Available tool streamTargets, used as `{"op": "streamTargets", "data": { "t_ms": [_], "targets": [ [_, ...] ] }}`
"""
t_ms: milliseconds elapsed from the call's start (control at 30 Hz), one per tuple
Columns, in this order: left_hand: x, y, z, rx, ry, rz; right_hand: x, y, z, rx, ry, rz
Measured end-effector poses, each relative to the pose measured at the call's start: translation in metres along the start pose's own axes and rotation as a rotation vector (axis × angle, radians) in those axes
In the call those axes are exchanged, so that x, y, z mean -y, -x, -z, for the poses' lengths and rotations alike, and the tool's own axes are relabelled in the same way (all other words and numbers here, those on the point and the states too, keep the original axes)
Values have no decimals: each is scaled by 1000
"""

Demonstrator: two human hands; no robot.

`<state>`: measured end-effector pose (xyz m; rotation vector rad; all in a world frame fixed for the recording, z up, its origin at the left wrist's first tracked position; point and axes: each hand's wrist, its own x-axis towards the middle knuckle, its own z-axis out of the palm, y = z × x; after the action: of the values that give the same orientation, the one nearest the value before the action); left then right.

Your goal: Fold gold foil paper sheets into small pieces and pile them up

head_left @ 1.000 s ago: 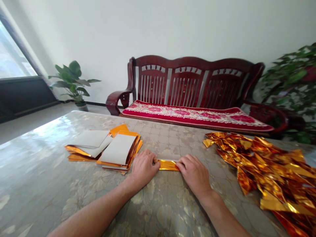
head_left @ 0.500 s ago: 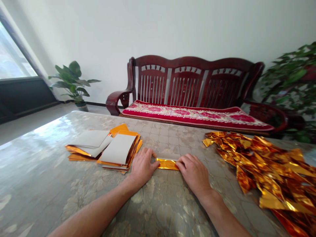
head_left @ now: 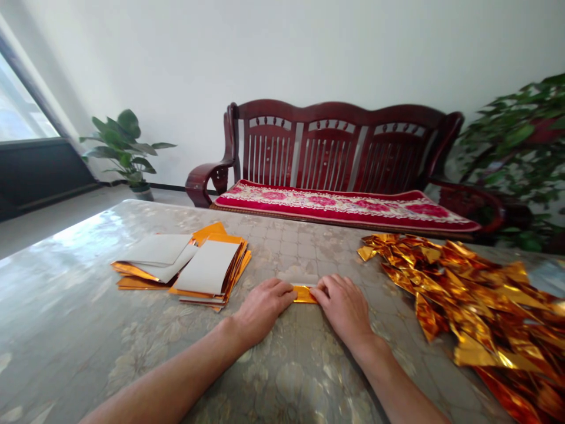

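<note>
On the table before me lies a sheet of gold foil paper point(head_left: 303, 294), its near edge folded over so a gold strip shows against the pale back. My left hand point(head_left: 266, 307) is closed with its fingertips on the left part of the strip, covering that end. At the right end, my right hand point(head_left: 345, 306) pinches the fold between thumb and fingers. To the left of my left hand sits a stack of flat foil sheets point(head_left: 207, 268), pale side up with orange-gold edges. A heap of folded gold foil pieces point(head_left: 472, 300) spreads at the right.
The table point(head_left: 282, 377) has a glossy, patterned cover. Beyond its far edge stands a dark red wooden bench point(head_left: 331, 147) with a red floral cushion point(head_left: 344, 206). A potted plant point(head_left: 128, 147) is at the left, and leafy greenery point(head_left: 525, 141) at the right.
My left hand has slid right along the folded strip, covering more of its left end. My right hand stays at the right end. The view has shifted slightly.
</note>
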<state>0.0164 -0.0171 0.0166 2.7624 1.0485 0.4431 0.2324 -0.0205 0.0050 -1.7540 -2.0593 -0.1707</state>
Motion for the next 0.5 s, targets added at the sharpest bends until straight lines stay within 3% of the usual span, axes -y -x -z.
{"op": "streamTargets", "data": {
  "t_ms": [133, 267, 367, 500],
  "targets": [
    [-6, 2, 2, -1, -40, -8, -1, 1, 1, -55, 6, 4],
    [-15, 3, 3, -16, -63, 8, 6, 9, 8, -95, -41, 190],
    [-18, 4, 2, -17, -77, 16, 18, 20, 10, -61, -102, 329],
    [-17, 9, 2, -10, -104, 10, 37, 37, 3, 51, -34, 350]
  ]
}}
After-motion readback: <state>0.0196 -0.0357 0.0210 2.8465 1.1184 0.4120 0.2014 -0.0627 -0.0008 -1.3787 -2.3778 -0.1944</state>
